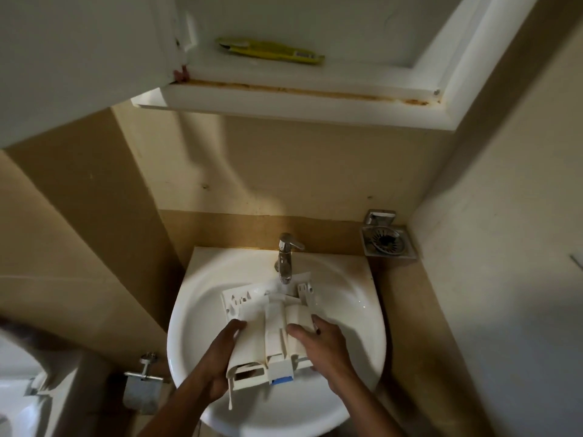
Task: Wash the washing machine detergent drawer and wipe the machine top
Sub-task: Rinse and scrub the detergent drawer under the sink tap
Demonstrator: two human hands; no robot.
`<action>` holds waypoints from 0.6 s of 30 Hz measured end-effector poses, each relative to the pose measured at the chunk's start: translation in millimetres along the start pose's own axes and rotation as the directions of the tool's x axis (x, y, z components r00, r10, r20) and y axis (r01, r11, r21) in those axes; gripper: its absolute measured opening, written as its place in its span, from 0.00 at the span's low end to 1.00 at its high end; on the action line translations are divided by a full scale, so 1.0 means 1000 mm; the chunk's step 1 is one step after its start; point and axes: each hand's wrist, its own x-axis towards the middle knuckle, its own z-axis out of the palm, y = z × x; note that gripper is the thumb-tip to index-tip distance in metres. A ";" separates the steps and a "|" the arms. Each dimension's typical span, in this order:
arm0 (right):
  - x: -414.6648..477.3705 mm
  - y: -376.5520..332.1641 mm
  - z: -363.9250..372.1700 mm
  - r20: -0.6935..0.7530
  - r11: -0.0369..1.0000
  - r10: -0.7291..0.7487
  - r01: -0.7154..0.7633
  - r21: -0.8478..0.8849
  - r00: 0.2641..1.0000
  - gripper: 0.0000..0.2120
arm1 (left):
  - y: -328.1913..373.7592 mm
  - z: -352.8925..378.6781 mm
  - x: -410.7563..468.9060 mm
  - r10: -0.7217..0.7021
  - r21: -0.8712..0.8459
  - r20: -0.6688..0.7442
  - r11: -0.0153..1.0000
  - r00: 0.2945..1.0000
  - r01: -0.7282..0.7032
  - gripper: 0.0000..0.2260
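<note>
Now both hands, left hand (217, 364) and right hand (325, 351), hold detergent drawer (271, 326) under faucet (286, 257).

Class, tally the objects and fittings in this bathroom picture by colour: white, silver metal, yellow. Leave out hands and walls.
White: 3 (detergent drawer, sink, wall cabinet)
Silver metal: 3 (tap, soap dish, paper holder)
Yellow: 1 (packet on the cabinet shelf)
Total: 7, not counting the blurred white shape at lower left.

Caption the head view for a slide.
The left hand and right hand hold a detergent drawer over the sink, its far end under the tap; a yellow tube lies in the cabinet above.
</note>
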 end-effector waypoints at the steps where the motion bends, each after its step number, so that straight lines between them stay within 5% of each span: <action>1: -0.001 0.000 0.004 0.008 1.000 -0.014 0.014 -0.023 1.000 0.21 | -0.002 -0.004 -0.003 0.010 -0.022 0.000 1.000 1.000 -0.010 0.20; 5: -0.003 -0.014 0.012 0.054 0.994 -0.047 0.052 -0.095 0.997 0.23 | -0.009 -0.011 -0.013 0.064 -0.102 -0.044 0.992 0.997 -0.068 0.20; 8: -0.012 -0.036 0.004 0.083 0.992 -0.082 0.089 -0.086 0.993 0.11 | -0.008 -0.007 -0.015 0.113 -0.140 -0.090 0.982 0.990 -0.125 0.20; 13: -0.017 -0.027 -0.026 -0.032 0.999 -0.048 0.049 0.015 0.998 0.06 | -0.005 0.029 -0.021 0.094 -0.016 -0.081 0.995 0.992 -0.095 0.19; 18: -0.018 -0.030 -0.010 -0.016 1.000 -0.014 0.014 0.024 1.000 0.12 | -0.003 0.018 -0.024 0.112 -0.023 -0.128 0.993 0.986 -0.115 0.19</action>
